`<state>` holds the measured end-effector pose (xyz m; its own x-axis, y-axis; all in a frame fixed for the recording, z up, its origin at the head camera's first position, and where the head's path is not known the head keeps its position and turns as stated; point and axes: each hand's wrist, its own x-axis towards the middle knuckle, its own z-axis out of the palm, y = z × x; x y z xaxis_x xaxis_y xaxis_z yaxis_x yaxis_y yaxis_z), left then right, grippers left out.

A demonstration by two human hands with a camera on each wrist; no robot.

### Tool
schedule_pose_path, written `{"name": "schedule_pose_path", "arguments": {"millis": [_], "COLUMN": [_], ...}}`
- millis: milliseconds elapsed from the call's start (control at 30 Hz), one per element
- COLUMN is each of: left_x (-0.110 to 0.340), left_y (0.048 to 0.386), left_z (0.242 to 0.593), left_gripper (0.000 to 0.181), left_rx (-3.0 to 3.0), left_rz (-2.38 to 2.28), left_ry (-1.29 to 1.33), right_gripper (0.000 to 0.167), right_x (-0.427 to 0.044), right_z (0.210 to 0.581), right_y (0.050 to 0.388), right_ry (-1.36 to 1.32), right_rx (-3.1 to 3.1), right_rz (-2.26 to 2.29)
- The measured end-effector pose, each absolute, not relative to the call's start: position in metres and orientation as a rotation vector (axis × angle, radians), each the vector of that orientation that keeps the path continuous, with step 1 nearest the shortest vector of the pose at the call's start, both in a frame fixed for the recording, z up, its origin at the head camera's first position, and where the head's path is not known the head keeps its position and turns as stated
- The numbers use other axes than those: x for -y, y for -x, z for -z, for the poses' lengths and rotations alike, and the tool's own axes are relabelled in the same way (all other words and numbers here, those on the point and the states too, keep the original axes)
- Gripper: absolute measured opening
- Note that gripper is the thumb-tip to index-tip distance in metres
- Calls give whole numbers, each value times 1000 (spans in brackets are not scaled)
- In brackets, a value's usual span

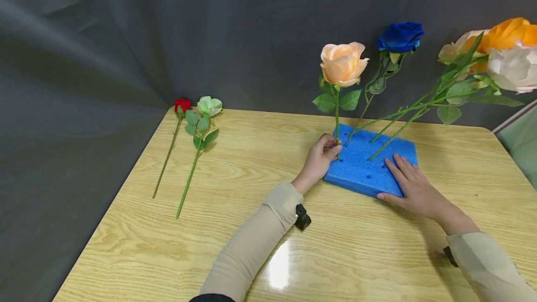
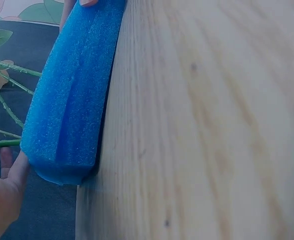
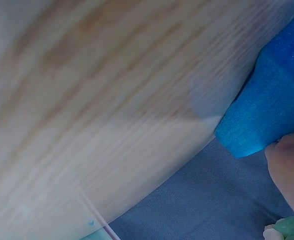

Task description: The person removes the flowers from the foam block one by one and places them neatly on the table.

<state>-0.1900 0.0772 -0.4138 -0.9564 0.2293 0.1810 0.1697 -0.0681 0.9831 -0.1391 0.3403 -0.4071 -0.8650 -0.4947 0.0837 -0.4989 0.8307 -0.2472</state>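
Observation:
My left hand (image 1: 319, 161) pinches the green stem of a peach artificial rose (image 1: 343, 65) low down, where it meets the blue foam block (image 1: 356, 174). In the left wrist view that stem (image 2: 6, 143) runs between the fingers to the foam (image 2: 67, 100). My right hand (image 1: 415, 190) rests spread on the block's right part, thumb at its front edge. A blue rose (image 1: 400, 37) stands in the foam behind the peach one. Orange (image 1: 512, 34) and white flowers (image 1: 513, 66) lean far to the right, their stems in the block.
On the left of the wooden table (image 1: 251, 153) lie a red rose (image 1: 182, 105) and a pale green rose (image 1: 209, 105), heads toward the back. A dark cloth (image 1: 260, 36) hangs behind the table. Small holes (image 1: 368, 176) show in the foam's top.

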Motion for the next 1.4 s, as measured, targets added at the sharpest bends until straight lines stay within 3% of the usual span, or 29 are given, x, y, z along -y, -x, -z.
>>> {"name": "schedule_pose_path", "arguments": {"millis": [1400], "left_x": [-79], "left_y": [188], "left_z": [416], "left_gripper": [21], "left_rx": [-2099], "left_rz": [-2332], "left_ry": [-476], "right_gripper": [92], "right_x": [-337], "right_z": [406], "right_y": [140], "right_ry": [-780], "right_rx": [3019], "right_rz": [-428]}}
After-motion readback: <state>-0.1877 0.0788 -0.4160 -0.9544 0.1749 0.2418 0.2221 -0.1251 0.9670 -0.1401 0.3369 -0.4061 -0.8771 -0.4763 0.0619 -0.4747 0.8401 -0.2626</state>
